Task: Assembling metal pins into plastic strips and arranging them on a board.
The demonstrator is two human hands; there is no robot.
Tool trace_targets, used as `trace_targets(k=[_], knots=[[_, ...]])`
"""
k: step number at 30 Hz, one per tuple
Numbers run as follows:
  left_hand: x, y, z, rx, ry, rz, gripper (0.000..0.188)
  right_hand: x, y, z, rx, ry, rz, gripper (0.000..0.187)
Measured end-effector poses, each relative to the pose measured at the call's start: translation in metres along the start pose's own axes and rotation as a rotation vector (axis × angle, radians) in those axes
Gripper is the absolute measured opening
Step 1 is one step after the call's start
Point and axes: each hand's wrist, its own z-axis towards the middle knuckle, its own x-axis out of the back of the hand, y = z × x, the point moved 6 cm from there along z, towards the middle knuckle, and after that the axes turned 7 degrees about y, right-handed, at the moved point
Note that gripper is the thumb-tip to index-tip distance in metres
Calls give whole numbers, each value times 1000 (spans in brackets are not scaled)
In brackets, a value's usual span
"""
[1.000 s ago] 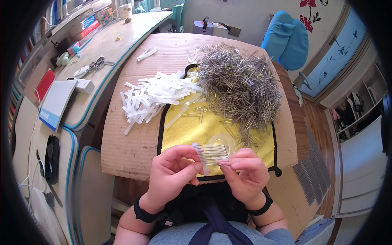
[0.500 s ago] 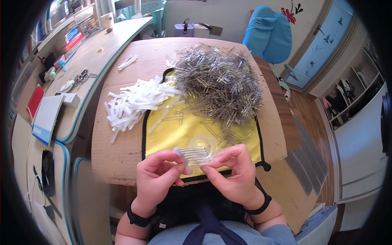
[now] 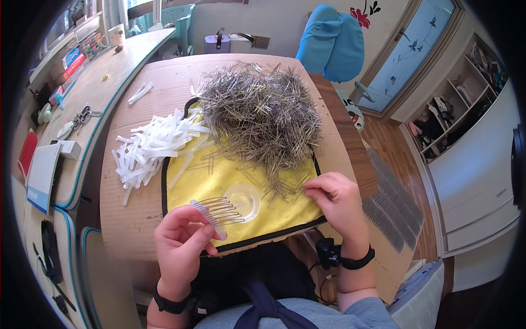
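My left hand pinches a white plastic strip between thumb and fingers. A row of U-shaped metal wire pins sticks out of the strip to the right, like comb teeth. My right hand is at the right edge of the yellow cloth, thumb and forefinger pressed together beside loose pins. Whether a pin is between those fingertips is too small to tell. A large heap of metal wire pins covers the cloth's far part. Behind the strip's pins lies a clear round dish.
White plastic strips are piled left of the heap, with a few more farther back. Everything rests on a cardboard sheet. Finished-looking rows of pins lie at the right. A desk runs along the left; a blue chair stands behind.
My right hand has left the strip and moved right to the loose pins by the heap's lower edge. The left hand still holds the strip with its pins. The whole view has shifted slightly.
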Motion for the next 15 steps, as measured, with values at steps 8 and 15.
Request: trace_targets(k=[8, 15], knots=[[2, -2, 0, 16, 24, -6, 19, -1, -10, 5, 182, -63, -86, 12], [5, 1, -1, -11, 43, -28, 20, -13, -45, -8, 340, -112, -79, 15]])
